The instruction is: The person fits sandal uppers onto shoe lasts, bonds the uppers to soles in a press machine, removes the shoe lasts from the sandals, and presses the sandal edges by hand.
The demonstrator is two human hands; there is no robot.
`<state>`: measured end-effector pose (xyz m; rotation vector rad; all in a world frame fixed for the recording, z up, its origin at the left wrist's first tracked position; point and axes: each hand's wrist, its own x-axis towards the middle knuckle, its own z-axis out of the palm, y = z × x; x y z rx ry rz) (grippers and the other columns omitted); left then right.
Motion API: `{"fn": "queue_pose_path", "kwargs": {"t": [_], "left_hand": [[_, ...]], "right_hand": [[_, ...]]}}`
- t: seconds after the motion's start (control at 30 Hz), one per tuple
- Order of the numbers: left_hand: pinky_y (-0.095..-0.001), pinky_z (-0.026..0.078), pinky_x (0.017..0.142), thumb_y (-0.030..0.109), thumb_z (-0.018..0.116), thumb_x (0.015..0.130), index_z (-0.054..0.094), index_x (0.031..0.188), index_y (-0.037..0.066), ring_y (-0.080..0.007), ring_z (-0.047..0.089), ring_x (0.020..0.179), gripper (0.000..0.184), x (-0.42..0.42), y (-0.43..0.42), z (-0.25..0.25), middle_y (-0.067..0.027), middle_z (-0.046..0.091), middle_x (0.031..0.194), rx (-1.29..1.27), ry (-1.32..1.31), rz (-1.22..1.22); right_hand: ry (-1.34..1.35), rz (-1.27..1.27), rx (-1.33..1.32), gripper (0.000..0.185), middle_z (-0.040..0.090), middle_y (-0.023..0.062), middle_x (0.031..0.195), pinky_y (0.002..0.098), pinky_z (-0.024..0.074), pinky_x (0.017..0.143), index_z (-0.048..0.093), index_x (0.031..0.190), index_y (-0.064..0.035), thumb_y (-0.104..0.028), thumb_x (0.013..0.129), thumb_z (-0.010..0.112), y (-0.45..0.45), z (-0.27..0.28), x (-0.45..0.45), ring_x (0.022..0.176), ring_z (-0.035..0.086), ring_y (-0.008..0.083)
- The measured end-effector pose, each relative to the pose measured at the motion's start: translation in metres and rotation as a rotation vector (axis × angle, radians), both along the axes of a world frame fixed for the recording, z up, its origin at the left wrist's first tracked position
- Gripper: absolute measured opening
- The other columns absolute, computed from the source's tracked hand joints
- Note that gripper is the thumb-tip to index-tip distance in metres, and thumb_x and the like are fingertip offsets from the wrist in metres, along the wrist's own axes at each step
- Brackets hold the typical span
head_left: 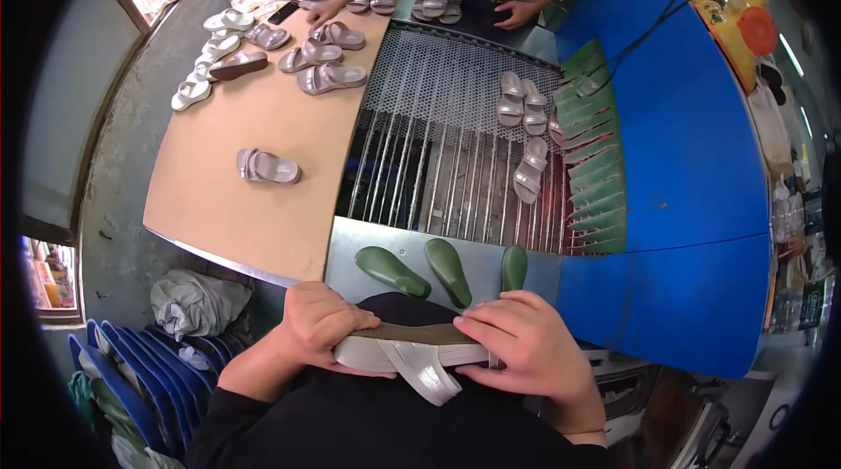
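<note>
Close to my body, a silver-grey sandal (403, 353) is held sideways between both hands, its brown sole edge up and its shiny strap hanging down. My left hand (328, 329) grips one end of it. At the other end, the fingers of my right hand (526, 346) are wrapped round the sandal. Just beyond my hands, on the metal ledge (350, 237), lie three green foot-shaped forms: one at the left (392, 271), one in the middle (448, 272) and one at the right (514, 268).
A single sandal (268, 166) lies on the tan board (236, 127), with several more at its far end. Sandals (529, 169) also rest on the metal conveyor (447, 75), beside green flaps (596, 154) and a blue panel (674, 162). A co-worker's hand (324, 12) reaches over the board.
</note>
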<state>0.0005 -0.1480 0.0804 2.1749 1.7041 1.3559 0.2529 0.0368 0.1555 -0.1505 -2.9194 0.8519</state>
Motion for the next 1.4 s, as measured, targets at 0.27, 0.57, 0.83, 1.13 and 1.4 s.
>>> {"fn": "queue_pose_path", "kwargs": {"t": [0.27, 0.57, 0.83, 1.13, 1.4], "left_hand": [[-0.0267, 0.041, 0.046, 0.050, 0.095, 0.060, 0.073, 0.079, 0.010, -0.0162, 0.062, 0.048, 0.050, -0.002, -0.005, -0.008, 0.0009, 0.066, 0.061, -0.015, -0.047, 0.033], [-0.0261, 0.043, 0.048, 0.049, 0.095, 0.060, 0.073, 0.079, 0.009, -0.0170, 0.064, 0.050, 0.050, -0.007, -0.014, -0.010, -0.0005, 0.068, 0.063, -0.019, -0.049, 0.074], [-0.0353, 0.056, 0.063, 0.045, 0.092, 0.068, 0.077, 0.091, 0.005, -0.0281, 0.072, 0.066, 0.049, -0.038, -0.031, -0.061, -0.0109, 0.073, 0.077, -0.433, -0.367, 0.184], [-0.0308, 0.049, 0.057, 0.057, 0.062, 0.097, 0.073, 0.107, 0.003, -0.0154, 0.063, 0.064, 0.055, -0.125, 0.033, -0.214, -0.0068, 0.071, 0.082, -0.905, -1.335, 0.687], [-0.0349, 0.049, 0.082, 0.080, 0.030, 0.098, 0.000, 0.165, 0.008, -0.0237, 0.065, 0.097, 0.103, -0.263, 0.197, -0.207, -0.0185, 0.063, 0.140, -0.613, -1.625, 0.358]], "right_hand": [[0.101, -0.191, -0.039, 0.080, 0.073, 0.0113, 0.100, 0.0399, 0.0521, 0.086, 0.070, 0.121, -0.0014, -0.049, 0.061, 0.092, 0.018, 0.013, 0.017, 0.091, 0.069, 0.0298], [0.185, -0.089, -0.207, 0.063, 0.073, 0.0101, 0.104, 0.0370, 0.0521, 0.082, 0.072, 0.118, -0.0033, -0.037, 0.069, 0.092, 0.013, -0.028, 0.007, 0.088, 0.068, 0.0264], [0.221, -0.102, -0.132, 0.044, 0.074, 0.0071, 0.090, 0.0348, 0.0504, 0.069, 0.076, 0.107, -0.0035, -0.021, 0.069, 0.089, 0.015, -0.086, -0.048, 0.076, 0.069, 0.0228], [-0.141, -0.560, -0.007, 0.056, 0.068, 0.0167, 0.121, 0.0465, 0.0523, 0.093, 0.062, 0.137, -0.0081, -0.036, 0.090, 0.075, 0.019, -0.147, -0.026, 0.106, 0.067, 0.0393], [0.201, -1.023, -0.946, 0.072, 0.073, 0.0189, 0.104, 0.0424, 0.0537, 0.089, 0.040, 0.156, -0.0046, -0.048, 0.102, 0.059, -0.037, -0.149, -0.002, 0.089, 0.071, 0.0307]]}}
